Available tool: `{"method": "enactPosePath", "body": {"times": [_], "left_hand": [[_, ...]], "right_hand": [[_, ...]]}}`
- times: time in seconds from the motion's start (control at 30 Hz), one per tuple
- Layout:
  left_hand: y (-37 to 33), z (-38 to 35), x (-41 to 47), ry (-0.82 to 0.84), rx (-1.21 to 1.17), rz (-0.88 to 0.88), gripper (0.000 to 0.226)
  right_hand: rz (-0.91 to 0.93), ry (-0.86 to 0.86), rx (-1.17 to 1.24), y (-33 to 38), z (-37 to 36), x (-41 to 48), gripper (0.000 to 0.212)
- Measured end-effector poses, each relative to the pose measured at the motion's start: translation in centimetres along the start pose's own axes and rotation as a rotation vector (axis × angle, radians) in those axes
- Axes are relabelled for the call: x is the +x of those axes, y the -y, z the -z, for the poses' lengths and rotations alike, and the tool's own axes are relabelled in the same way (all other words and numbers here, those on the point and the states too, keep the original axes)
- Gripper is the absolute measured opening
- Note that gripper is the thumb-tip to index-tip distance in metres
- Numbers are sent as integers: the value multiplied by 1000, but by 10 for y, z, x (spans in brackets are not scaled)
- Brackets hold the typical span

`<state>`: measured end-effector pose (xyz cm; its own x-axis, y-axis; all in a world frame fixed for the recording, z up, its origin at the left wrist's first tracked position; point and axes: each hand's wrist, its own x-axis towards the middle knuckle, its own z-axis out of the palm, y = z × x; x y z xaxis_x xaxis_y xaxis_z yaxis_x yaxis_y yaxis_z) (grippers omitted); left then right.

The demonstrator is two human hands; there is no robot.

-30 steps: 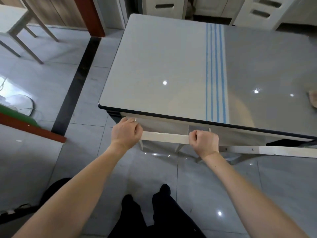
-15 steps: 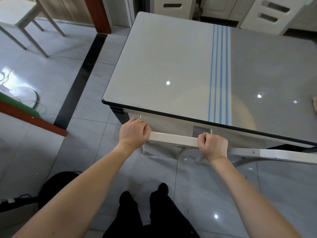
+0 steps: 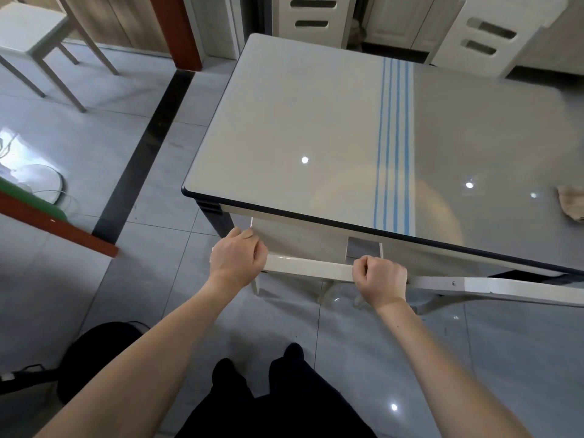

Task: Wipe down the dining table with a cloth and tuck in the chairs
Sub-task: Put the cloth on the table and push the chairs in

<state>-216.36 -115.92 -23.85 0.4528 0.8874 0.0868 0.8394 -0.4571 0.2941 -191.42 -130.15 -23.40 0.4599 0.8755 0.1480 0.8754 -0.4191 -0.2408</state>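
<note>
Both hands grasp the cream top rail point(image 3: 309, 269) of a chair point(image 3: 300, 245) in the middle of the frame. The left hand point(image 3: 237, 263) is curled over the rail's left end, knuckles up. The right hand point(image 3: 380, 281) is clenched round the rail farther right, and a bare stretch of rail shows between the two. The chair stands at the near edge of the table point(image 3: 284, 121), its back just below and in front of the dark rim. Its seat is hidden under the top, and its legs show on the tiles beneath the rail. A second chair point(image 3: 505, 287) sits just beside it, and its rail runs off the right edge of the frame along the same table edge.

The table fills the upper centre and right. Its glossy top is pale on the left and grey on the right, with blue stripes point(image 3: 393, 147) between the two parts. The cloth point(image 3: 572, 207) lies crumpled on the top at the right edge of the frame, well apart from both hands.

At the top of the frame, a third chair point(image 3: 311, 17) and a fourth chair point(image 3: 486, 36), both cream with slotted backs, stand at the table's far side. A pale seat point(image 3: 31, 30) stands in the upper left, well apart from the table. A black strip point(image 3: 136, 165) crosses the grey floor tiles to the left of the table. The person's dark trousers point(image 3: 284, 403) show at the bottom centre.
</note>
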Motion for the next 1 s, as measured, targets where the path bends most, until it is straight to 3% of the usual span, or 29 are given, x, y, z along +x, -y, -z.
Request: {"method": "enactPosePath", "body": {"times": [1.0], "left_hand": [[32, 28, 32, 122, 26, -73, 30]], "right_hand": [[-99, 72, -8, 43, -9, 7, 45]]}}
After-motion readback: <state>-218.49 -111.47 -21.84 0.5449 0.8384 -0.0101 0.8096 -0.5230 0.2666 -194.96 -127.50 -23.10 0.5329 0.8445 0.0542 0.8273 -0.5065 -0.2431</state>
